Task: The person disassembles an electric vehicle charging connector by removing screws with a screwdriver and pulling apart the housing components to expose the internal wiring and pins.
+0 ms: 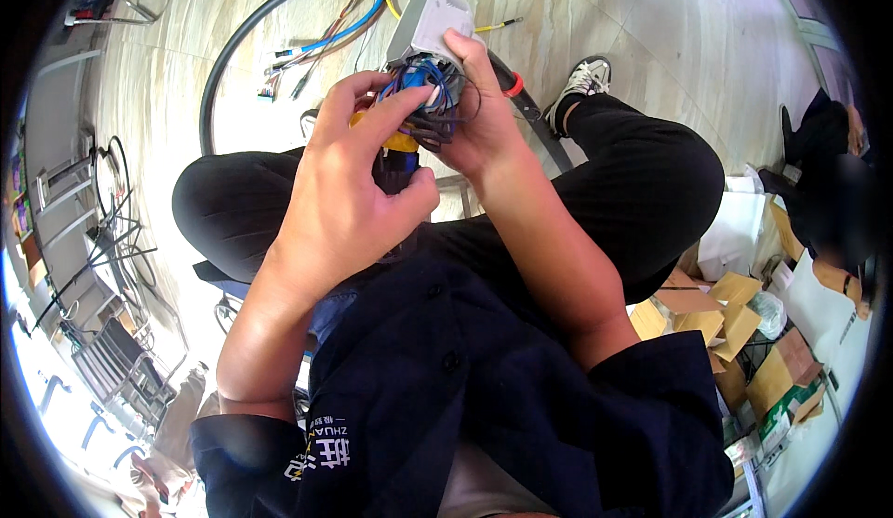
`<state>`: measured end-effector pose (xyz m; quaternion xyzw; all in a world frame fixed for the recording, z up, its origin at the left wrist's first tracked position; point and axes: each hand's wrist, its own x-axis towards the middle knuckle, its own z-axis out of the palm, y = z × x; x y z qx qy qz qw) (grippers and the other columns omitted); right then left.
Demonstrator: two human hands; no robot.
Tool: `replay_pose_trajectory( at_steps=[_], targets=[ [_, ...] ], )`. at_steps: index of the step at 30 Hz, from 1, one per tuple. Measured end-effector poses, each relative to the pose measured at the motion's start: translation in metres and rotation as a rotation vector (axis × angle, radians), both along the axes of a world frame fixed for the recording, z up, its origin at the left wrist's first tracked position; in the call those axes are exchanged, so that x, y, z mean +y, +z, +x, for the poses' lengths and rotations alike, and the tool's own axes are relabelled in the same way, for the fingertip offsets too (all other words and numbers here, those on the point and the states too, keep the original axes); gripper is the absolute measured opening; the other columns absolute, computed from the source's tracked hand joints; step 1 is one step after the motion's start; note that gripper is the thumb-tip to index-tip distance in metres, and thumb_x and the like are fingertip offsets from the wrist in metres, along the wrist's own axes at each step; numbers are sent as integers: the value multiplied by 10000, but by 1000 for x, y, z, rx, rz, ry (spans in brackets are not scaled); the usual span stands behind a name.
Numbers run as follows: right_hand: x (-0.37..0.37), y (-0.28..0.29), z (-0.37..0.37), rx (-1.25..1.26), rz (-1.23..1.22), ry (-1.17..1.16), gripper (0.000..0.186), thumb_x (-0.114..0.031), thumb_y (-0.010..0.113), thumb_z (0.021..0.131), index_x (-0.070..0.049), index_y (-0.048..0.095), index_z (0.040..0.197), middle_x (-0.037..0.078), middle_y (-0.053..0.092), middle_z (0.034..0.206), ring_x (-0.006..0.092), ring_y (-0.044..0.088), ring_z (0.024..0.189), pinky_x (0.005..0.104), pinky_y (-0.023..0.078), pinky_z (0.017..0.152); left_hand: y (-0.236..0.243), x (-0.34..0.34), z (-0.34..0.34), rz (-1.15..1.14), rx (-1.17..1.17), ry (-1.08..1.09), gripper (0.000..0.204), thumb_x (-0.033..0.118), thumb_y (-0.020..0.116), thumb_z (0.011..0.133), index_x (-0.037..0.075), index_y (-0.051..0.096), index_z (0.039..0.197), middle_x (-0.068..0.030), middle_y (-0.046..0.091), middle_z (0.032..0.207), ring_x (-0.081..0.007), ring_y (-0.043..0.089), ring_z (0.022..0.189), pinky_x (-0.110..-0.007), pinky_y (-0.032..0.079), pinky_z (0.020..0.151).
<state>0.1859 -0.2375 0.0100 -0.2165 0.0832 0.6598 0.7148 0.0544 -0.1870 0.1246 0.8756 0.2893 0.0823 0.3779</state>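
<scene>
1. While the left hand [349,179] reaches over the bundled wires [423,81], its fingers are loosely curved, with the thumb standing well apart from the index finger. The fingertips are at the bundle, but I cannot tell whether they pinch a wire.

2. Closed around the grey housing [433,20], the right hand [482,123] lays its thumb along the near side; its other fingers are mostly hidden behind. The housing is held up between the knees, tilted, its wired end toward the person.

3. Below the bundle, beside the left fingers, shows a yellow piece [398,139], too covered to identify.

4. The step in hand looks like arranging or separating these wires by touch. As I judge it, the next move calls for a steady right grip and a light, precise left pinch on one wire, without tugging the others.

5. Farther off, on the floor [651,25], a thick black cable [212,81] curves round, its blue, yellow and brown leads fanned out loose. To the right, past the knee, lie opened cardboard boxes [735,327].
</scene>
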Motion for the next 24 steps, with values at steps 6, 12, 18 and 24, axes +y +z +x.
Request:
replay_pose_trajectory(
  at_steps=[6, 12, 18, 24],
  targets=[
    [9, -8, -15, -50, -65, 3, 563, -529, 620, 898, -55, 599, 1199, 116, 693, 1063, 242, 687, 974, 415, 554, 890, -9, 15, -15, -147, -39, 100, 638, 101, 764, 721, 5, 530, 1307, -217, 573, 1234, -306, 591, 1166, -378, 469, 997],
    [19, -21, -43, 119, -74, -47, 503, -329, 669, 935, -22, 499, 1296, 106, 644, 1136, 248, 662, 1006, 427, 575, 844, 3, 70, -9, -746, 267, 363, 830, 620, 582, 914, -57, 459, 1377, -230, 605, 1222, -266, 659, 1037, -372, 548, 840],
    [15, -22, -47, 55, -68, -16, 528, -358, 650, 950, -29, 490, 1331, 107, 616, 1214, 249, 582, 1135, 435, 463, 963, -35, 82, 8, -871, 625, 389, 675, 481, 770, 808, -82, 604, 1142, -152, 699, 940, -215, 711, 790, -346, 595, 702],
    [10, -23, -48, 45, -51, 4, 529, -353, 648, 954, -27, 497, 1343, 108, 606, 1261, 250, 569, 1160, 455, 421, 1009, -46, 82, -3, -1129, 593, 342, 492, 317, 734, 810, -74, 613, 1083, -170, 701, 941, -240, 711, 691, -360, 607, 660]
  ],
)
